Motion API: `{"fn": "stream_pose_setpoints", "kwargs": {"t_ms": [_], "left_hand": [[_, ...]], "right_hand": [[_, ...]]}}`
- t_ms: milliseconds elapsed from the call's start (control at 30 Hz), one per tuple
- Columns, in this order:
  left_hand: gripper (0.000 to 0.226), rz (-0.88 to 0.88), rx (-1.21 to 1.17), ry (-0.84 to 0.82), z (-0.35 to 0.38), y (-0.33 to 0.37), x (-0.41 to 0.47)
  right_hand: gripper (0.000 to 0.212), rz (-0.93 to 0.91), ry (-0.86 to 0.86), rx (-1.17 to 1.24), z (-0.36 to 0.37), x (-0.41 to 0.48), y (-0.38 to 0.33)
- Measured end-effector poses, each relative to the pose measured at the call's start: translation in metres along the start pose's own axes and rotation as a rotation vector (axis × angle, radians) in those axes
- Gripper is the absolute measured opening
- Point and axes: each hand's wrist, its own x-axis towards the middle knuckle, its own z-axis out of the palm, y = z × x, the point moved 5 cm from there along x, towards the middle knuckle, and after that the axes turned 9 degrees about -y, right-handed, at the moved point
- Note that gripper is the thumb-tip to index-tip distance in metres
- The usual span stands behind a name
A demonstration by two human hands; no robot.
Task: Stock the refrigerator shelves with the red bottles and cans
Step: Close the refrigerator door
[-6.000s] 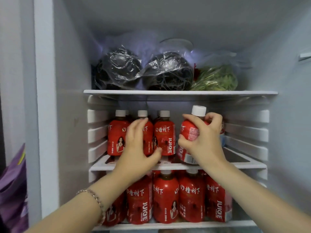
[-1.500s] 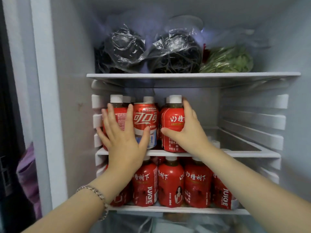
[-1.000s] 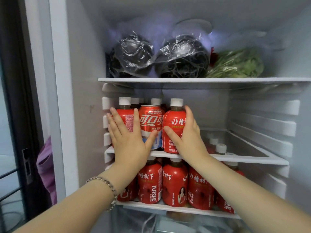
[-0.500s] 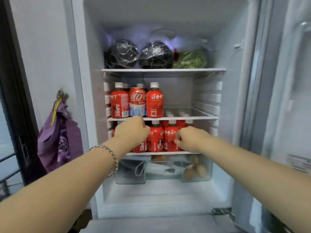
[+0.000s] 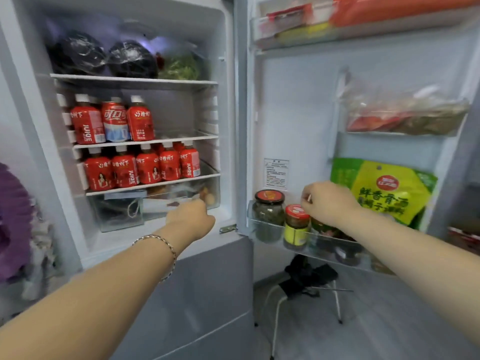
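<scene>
Glossy red plastic bottles (image 5: 148, 166) and one can (image 5: 115, 122) lined the shelves (image 5: 181, 137); the left hand (image 5: 191, 219) and the right hand (image 5: 328, 201) hung loosely curled, empty.

On the middle shelf (image 5: 145, 141), the left bottle (image 5: 87, 123) reads "JUICE" in white letters running up its red label, with Chinese characters above that are cut off. The can (image 5: 114, 120) beside it carries white Chinese Coca-Cola script. The right bottle (image 5: 140, 122) shows white Chinese characters, too blurred to read surely. On the lower shelf (image 5: 153, 185), two bottles (image 5: 124, 168) (image 5: 190, 163) show "JUICE" along their sides; the others show the same white characters. In the door, the green and yellow pouch (image 5: 384, 193) bears "鲜香骨汤" in large green characters, with a smaller line below and a red round badge, both unreadable. A white sticker (image 5: 276, 174) on the door liner holds fine print, illegible.
</scene>
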Motion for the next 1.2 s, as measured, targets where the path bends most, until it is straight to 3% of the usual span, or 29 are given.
{"fn": "stream_pose_setpoints", "kwargs": {"t_ms": [100, 300, 400, 500, 567, 767, 967, 1200], "left_hand": [[0.032, 0.045, -0.015, -0.01, 0.009, 0.047, -0.019], [0.018, 0.128, 0.035, 0.0, 0.021, 0.135, -0.043], [0.017, 0.148, 0.04, 0.044, 0.028, 0.179, -0.04], [0.02, 0.137, 0.041, 0.102, 0.031, 0.207, -0.031], [0.022, 0.115, 0.012, 0.127, 0.036, 0.221, -0.025], [0.021, 0.036, -0.033, 0.171, 0.039, 0.242, -0.026], [0.025, -0.054, -0.154, 0.241, 0.03, 0.223, -0.049], [0.026, -0.114, -0.241, 0.25, 0.033, 0.179, -0.1]], "right_hand": [[0.024, 0.208, 0.036, -0.007, -0.008, -0.037, 0.072], [0.029, 0.479, 0.209, 0.036, -0.027, -0.083, 0.191], [0.053, 0.582, 0.218, 0.105, -0.029, -0.082, 0.244], [0.088, 0.66, 0.206, 0.436, -0.027, -0.07, 0.281], [0.099, 0.613, 0.176, 0.613, -0.024, -0.055, 0.3], [0.094, 0.435, 0.21, 0.812, -0.015, -0.032, 0.323], [0.094, 0.397, 0.33, 0.762, -0.02, -0.062, 0.308], [0.082, 0.253, 0.493, 0.733, -0.039, -0.145, 0.24]]}}
